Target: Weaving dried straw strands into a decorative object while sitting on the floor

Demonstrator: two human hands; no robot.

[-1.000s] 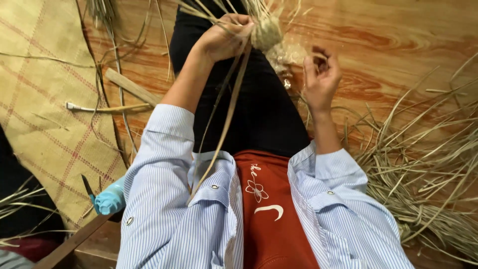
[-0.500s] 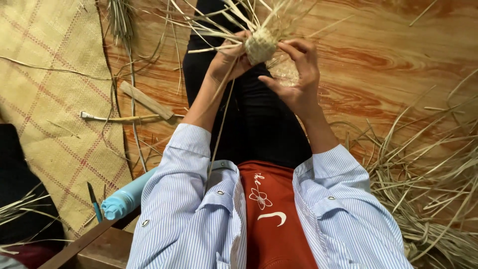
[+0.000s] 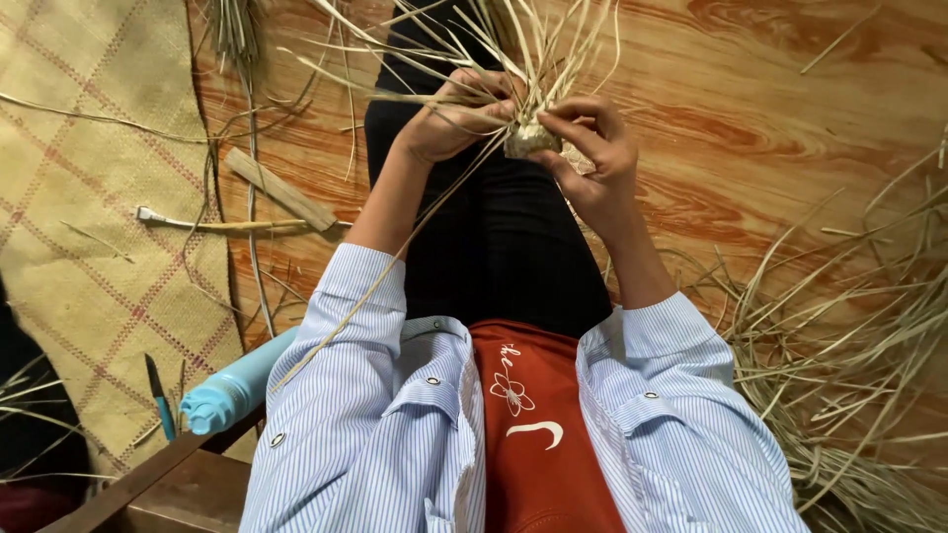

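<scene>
Both hands work at twelve o'clock, above the lap. Left hand (image 3: 449, 123) has its grip closed on the small pale woven straw bundle (image 3: 530, 138); right hand (image 3: 592, 163) pinches the same bundle from three o'clock. Loose dry straw strands (image 3: 513, 49) fan upward. Judged risk: a brittle strand may snap or slip, loosening the weave, if pulled hard.

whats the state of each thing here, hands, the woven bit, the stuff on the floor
left hand: closed on the straw strands
right hand: fingers pinching the small woven straw piece
small woven straw piece: partly woven, loose strands fanning out
light blue bottle: lying on its side
flat wooden stick: lying on floor
loose straw pile: scattered
</scene>
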